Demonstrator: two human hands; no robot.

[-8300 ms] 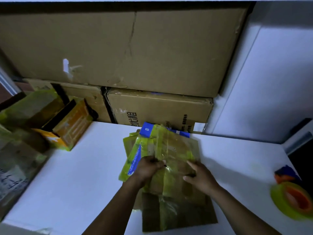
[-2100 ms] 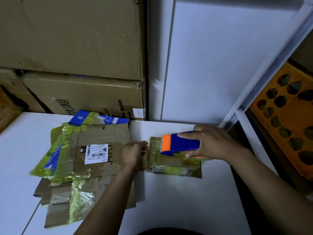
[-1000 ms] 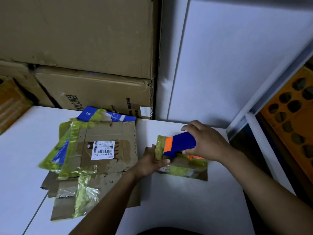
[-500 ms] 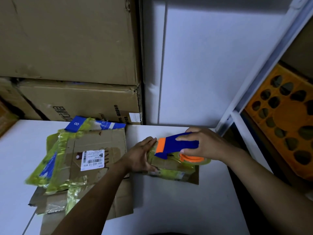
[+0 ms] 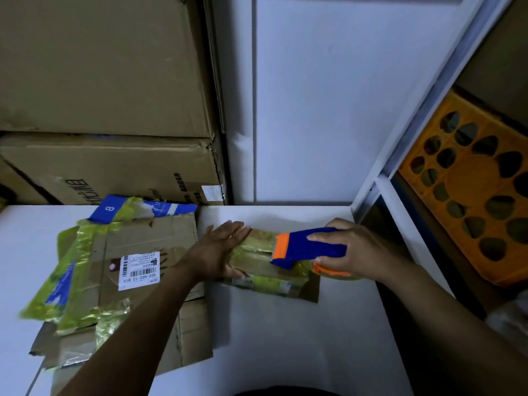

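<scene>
Reaching in over the near edge of a white table [image 5: 285, 347], a person's two bare forearms meet at a small taped parcel [image 5: 261, 267] lying flat toward the table's right rear. To its left, a pile of flattened cardboard [image 5: 177, 241] streaked with yellow-green tape sprawls across the tabletop, a white shipping label [image 5: 138, 267] face up on it and a blue flap [image 5: 108, 208] marked 8 at its far end.

The left hand [image 5: 220, 250] presses palm-down on the parcel's left end, fingers straight and spread; a second ago those fingers were curled at the parcel's near edge. The right hand [image 5: 357, 250] grips a blue and orange tape dispenser [image 5: 308, 247], fingers wrapped over its top and thumb below by the orange roll. The dispenser rests on the parcel's right half, and bare taped surface now shows between its orange lip and the left fingertips, where half a second ago the two nearly touched. Eight seconds ago both hands were on the cardboard pile instead.

Beyond the table, two brown cartons [image 5: 108, 167] stand stacked against a white wall panel [image 5: 328, 110]. An orange crate [image 5: 471, 195] with round holes sits on shelving at the far right.
</scene>
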